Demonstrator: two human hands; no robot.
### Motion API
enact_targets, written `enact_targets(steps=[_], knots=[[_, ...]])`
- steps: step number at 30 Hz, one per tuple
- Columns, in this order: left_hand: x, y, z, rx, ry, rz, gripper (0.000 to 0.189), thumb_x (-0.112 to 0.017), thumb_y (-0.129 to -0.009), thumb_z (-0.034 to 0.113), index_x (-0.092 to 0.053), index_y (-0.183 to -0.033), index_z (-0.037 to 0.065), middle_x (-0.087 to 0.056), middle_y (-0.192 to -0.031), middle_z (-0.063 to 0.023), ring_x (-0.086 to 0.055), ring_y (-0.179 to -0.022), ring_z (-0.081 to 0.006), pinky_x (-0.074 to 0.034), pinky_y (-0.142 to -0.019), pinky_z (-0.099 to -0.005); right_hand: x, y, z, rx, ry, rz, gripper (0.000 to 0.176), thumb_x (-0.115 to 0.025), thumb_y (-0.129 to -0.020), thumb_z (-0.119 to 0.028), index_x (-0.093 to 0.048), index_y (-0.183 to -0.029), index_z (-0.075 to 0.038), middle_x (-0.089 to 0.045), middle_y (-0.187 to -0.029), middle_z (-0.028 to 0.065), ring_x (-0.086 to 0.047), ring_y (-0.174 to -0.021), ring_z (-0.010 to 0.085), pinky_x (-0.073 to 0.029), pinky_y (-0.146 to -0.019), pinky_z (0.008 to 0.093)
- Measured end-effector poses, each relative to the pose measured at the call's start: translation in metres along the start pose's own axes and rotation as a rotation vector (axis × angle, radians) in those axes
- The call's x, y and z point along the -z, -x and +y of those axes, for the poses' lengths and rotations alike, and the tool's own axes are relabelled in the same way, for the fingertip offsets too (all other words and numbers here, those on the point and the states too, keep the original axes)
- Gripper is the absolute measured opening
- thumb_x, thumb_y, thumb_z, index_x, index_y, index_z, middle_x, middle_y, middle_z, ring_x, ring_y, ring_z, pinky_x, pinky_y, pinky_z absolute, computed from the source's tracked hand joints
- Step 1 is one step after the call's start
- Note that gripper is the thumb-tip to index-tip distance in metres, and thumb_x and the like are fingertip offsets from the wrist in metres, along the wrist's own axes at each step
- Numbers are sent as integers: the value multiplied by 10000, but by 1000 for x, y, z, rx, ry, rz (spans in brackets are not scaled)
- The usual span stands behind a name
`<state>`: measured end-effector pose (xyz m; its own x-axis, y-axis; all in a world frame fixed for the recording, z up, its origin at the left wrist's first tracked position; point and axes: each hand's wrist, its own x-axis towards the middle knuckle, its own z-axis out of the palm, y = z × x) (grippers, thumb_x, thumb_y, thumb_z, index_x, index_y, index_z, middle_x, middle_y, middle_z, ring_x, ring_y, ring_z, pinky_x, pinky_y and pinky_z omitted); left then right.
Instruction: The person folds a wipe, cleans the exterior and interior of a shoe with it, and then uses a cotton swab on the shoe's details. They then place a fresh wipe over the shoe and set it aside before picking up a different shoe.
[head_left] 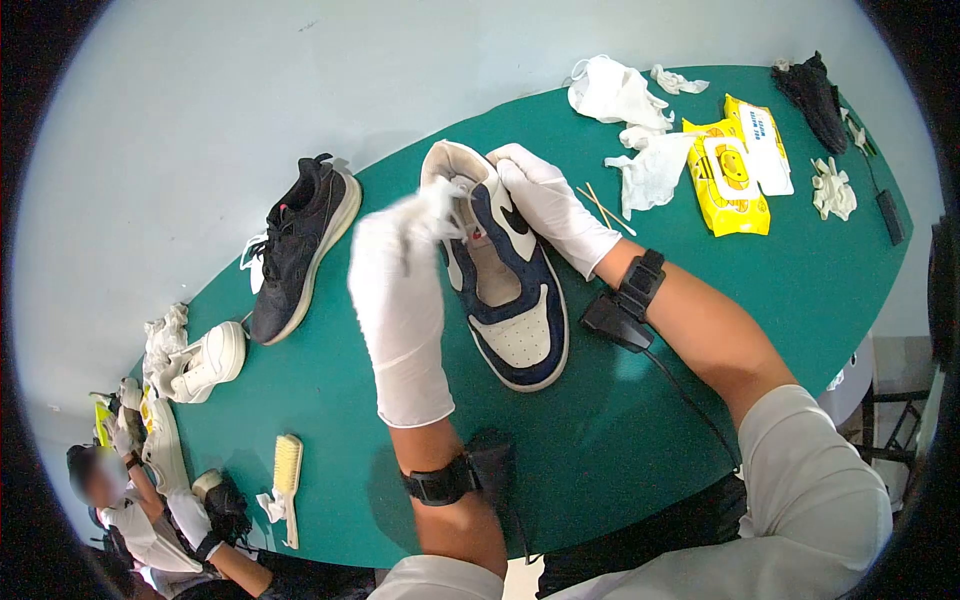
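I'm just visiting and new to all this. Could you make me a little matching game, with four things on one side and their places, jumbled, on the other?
Things
1. Navy-and-white shoe
2. Brush
3. Yellow packets
4. Black sneaker

Places
A. Beside crumpled white material, to the right of the right hand
B. Left of the left hand, by the far edge of the table
C. Between the two gloved hands, gripped by the right one
D. Left of the left arm, towards the table's near edge

Right pairs: 1-C, 2-D, 3-A, 4-B
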<state>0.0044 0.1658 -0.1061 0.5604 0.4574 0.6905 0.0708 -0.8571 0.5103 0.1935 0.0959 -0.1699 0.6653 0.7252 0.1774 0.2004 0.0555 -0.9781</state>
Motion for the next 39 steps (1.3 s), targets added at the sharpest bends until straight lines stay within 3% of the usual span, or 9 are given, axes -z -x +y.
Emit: enact_targets(steps=[2,6,9,12,15,21,27,31,39], knots=[[-5,7,2,190,101,-238,166,-655,-937,29,-666,-1099,-3,-670,-1003,-87,-623,-840,-132,-522,-733,-285,1,0,0,-4,-8,1,339,-443,-999,-286,-634,-1145,-48,-685,-997,184,-656,-923,252,-503,-844,355],[2,6,11,286,55,-297,181,-607,-881,49,-690,-1030,-10,-653,-898,-179,-663,-823,-295,-515,-750,-368,0,0,1,17,-20,5,336,-445,-999,-279,-633,-1145,-43,-684,-1009,184,-658,-932,253,-502,-847,353],[11,9,13,470,56,-430,193,-608,-848,76,-712,-984,-13,-670,-860,-187,-668,-783,-306,-514,-744,-350,-1,0,2,32,-10,10,336,-443,-999,-276,-633,-1143,-38,-683,-1008,182,-658,-928,250,-503,-849,351],[23,8,13,604,33,-546,189,-620,-842,113,-727,-928,-17,-680,-808,-189,-676,-758,-299,-517,-735,-338,-1,1,1,54,20,23,333,-445,-997,-269,-634,-1143,-38,-682,-1008,181,-659,-927,247,-503,-853,349],[33,4,22,705,51,-701,189,-543,-822,51,-714,-859,-20,-669,-737,-73,-628,-735,-136,-509,-715,-297,0,3,-6,23,23,14,328,-447,-995,-264,-635,-1140,-38,-683,-1004,181,-660,-928,250,-504,-857,350],[22,0,17,316,311,-137,192,-525,-910,-34,-681,-1021,-25,-669,-891,-44,-600,-807,-112,-496,-749,-256,-1,0,1,67,25,31,320,-450,-991,-255,-638,-1134,-39,-684,-993,175,-659,-912,240,-505,-844,343],[-8,2,-10,259,129,187,309,-627,-953,12,-612,-1261,-7,-657,-1041,-52,-586,-905,-99,-489,-822,-243,-1,-1,1,43,17,15,309,-454,-990,-248,-642,-1128,-45,-683,-978,167,-652,-900,220,-503,-832,327],[-7,8,-10,54,76,-117,80,-657,-922,-3,-683,-998,1,-669,-915,-29,-592,-797,-102,-502,-733,-251,-1,-1,3,59,-13,20,311,-455,-991,-251,-642,-1130,-44,-683,-983,167,-652,-909,223,-502,-835,329],[11,12,9,559,246,-512,152,-636,-882,74,-708,-991,-4,-670,-828,-27,-578,-770,-88,-489,-709,-263,-1,-1,3,57,1,22,309,-454,-990,-240,-643,-1130,-39,-685,-991,165,-651,-917,223,-500,-845,333]])
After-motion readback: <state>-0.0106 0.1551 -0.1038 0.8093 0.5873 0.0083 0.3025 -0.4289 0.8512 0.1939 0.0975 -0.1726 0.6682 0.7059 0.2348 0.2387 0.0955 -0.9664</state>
